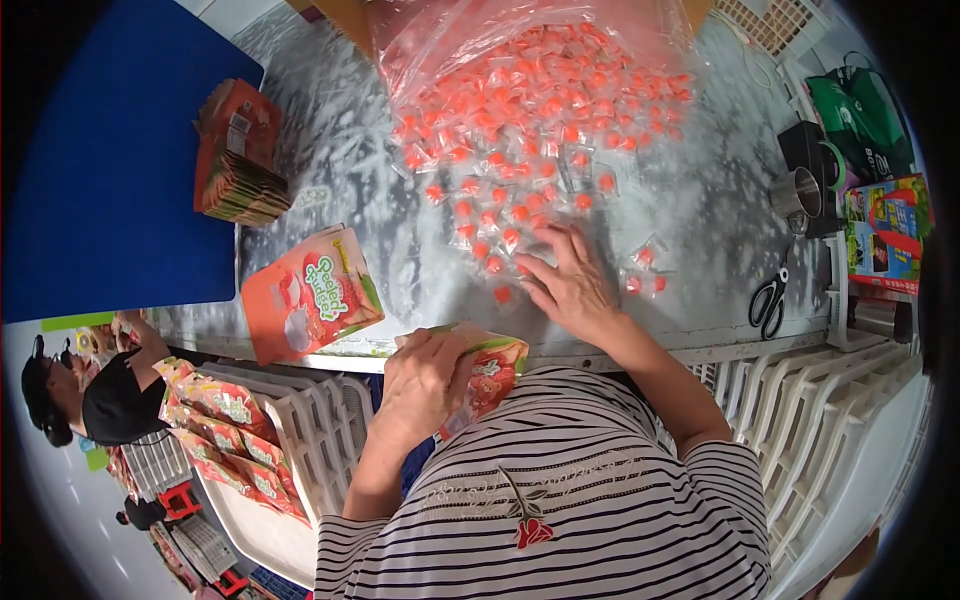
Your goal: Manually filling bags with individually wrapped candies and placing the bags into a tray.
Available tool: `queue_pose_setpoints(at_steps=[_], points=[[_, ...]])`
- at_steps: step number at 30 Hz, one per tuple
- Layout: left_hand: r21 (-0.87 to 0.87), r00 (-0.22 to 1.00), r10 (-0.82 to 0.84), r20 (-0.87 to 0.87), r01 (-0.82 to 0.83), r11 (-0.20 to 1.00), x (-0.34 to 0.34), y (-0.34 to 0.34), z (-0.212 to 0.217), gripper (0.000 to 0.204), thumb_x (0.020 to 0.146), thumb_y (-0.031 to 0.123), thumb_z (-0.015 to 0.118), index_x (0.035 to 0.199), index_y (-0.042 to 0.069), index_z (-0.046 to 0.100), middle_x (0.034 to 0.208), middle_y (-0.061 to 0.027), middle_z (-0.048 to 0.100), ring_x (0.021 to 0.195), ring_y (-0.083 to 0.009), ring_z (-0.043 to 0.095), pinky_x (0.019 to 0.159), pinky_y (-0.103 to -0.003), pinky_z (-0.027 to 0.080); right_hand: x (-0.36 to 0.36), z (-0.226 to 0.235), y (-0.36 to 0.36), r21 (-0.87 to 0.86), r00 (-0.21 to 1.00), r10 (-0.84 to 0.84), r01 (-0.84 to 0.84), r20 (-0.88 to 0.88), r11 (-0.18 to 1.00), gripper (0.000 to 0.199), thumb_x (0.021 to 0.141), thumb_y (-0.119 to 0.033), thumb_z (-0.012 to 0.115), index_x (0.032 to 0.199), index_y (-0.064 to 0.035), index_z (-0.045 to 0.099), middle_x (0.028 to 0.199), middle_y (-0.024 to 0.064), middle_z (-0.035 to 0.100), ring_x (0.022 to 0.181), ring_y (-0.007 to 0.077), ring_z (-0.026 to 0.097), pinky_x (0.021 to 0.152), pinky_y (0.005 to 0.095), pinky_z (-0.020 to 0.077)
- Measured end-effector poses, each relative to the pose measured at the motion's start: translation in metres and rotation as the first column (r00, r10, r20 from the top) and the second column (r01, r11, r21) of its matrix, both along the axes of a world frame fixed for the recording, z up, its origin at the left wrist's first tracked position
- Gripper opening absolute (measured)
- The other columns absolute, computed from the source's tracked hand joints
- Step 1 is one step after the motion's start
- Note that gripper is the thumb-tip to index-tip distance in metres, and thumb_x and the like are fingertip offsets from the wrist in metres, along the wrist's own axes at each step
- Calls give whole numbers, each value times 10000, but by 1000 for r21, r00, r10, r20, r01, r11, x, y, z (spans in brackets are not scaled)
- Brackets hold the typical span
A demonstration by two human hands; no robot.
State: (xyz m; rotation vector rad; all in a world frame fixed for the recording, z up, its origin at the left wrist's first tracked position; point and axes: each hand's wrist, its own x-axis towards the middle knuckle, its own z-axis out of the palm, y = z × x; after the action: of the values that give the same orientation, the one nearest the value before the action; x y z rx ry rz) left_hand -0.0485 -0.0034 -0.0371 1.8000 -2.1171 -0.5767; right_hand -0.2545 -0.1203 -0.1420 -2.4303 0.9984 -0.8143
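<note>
Left hand [425,375] grips open pouch [487,368] at counter [700,215] edge; right hand [568,280], fingers spread flat, rakes wrapped candies [520,130]. Loose pieces beside pouch could slide off.

Bright, even light from overhead fills the scene, with pale glare on the far plastic bag [520,40] and grey table [690,200], soft shadows, slight blur throughout, and edges bending into a black rim.

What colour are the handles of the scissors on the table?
Black, on the scissors at the table's right side, seen in the head view.
</note>
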Motion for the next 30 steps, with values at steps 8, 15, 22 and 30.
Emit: queue_pose_setpoints(at_steps=[8, 15, 22, 30], points=[[-10, 1000, 8, -25, -9, 1000, 2, 1, -4, 221, 766, 26, 668, 986, 51, 661, 925, -114, 687, 853, -311, 636, 730, -386, 509, -26, -10, 10, 1, 998, -52, 52, -29, 999, 235, 786, -83, 692, 1008, -57, 621, 1187, 127, 466, 1185, 356, 439, 955, 457, 417], [4, 999, -25, -35, 26, 1000, 3, -5, -5, 204, 763, 19, 670, 964, 51, 668, 884, -125, 684, 792, -326, 624, 720, -391, 499, -72, 4, 15, -40, 964, -262, 261, -50, 965, 527, 732, -149, 750, 1205, -27, 554, 1370, 180, 414, 1255, 377, 405, 1075, 507, 309], [-27, 999, -18, -36, 17, 999, 0, -6, -6, 181, 753, 23, 679, 933, 43, 668, 870, -122, 680, 777, -326, 619, 702, -388, 494, -74, 11, 10, 17, 931, -337, 343, -141, 939, 733, 694, -285, 800, 1328, -67, 504, 1435, 187, 363, 1317, 416, 318, 1103, 506, 256], [-10, 999, 3, -32, -3, 1000, -1, -3, -3, 197, 763, 27, 674, 956, 63, 675, 882, -106, 684, 786, -308, 619, 721, -382, 493, -51, -12, 10, -50, 982, -172, 168, -73, 984, 343, 761, -206, 746, 1072, -94, 655, 1254, 145, 488, 1203, 376, 435, 977, 476, 393]])
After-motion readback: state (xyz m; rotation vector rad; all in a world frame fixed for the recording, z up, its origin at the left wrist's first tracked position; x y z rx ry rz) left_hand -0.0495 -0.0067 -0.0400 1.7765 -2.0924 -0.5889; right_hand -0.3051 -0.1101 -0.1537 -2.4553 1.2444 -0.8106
